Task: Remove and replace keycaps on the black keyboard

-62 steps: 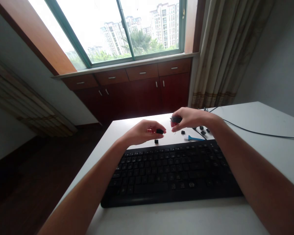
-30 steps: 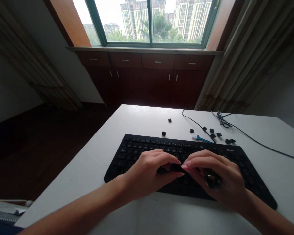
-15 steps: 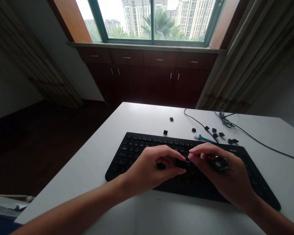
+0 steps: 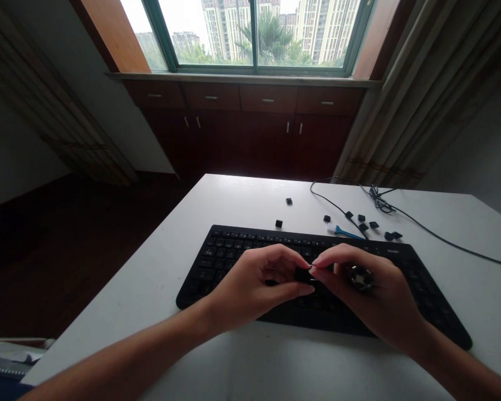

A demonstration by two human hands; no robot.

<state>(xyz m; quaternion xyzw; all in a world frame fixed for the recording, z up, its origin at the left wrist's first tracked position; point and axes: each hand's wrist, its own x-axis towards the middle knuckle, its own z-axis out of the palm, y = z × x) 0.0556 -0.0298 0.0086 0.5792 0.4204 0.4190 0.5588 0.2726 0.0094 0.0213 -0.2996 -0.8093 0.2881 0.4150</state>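
Observation:
My left hand (image 4: 261, 278) is closed in a pinch on a small black piece that looks like a keycap (image 4: 303, 274), held just above the black keyboard (image 4: 317, 321). The fingertips of my right hand (image 4: 369, 284) press together at the right end of that piece, touching my left fingertips. A thin bright line, perhaps a wire, shows there. Tucked in my right hand is a dark object with a round, faceted end (image 4: 360, 278); its other end is hidden. Both hands cover the middle of the keyboard.
Several loose black keycaps lie behind the keyboard, one keycap (image 4: 279, 223) close to its back edge. A blue brush (image 4: 345, 232) with pale bristles rests there too. A black cable (image 4: 438, 238) with a coiled bundle crosses the white table (image 4: 150, 278).
My right fingertips have moved left to meet the black keycap and my left fingertips. The bright line between the hands is less visible. The view has shifted slightly.

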